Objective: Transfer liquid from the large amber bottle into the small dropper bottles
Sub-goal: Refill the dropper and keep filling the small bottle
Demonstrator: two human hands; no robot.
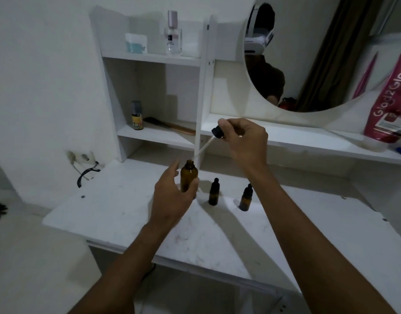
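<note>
The white tabletop [131,214] carries everything. Toward its back the left hand [172,198] wraps round the large amber bottle [188,175], which stands upright and uncapped. The right hand [245,139] pinches the black-capped dropper [204,148] at its top, the glass tube slanting down to the bottle's mouth. A small dropper bottle [214,193] stands just to the right, with a second dropper bottle [246,198] beyond it, both capped. The tip seems to sit at the rim, though it is too fine to be sure. It would be best to brace the bottle, bring the tube upright, and keep the tip off the glass lip.
</note>
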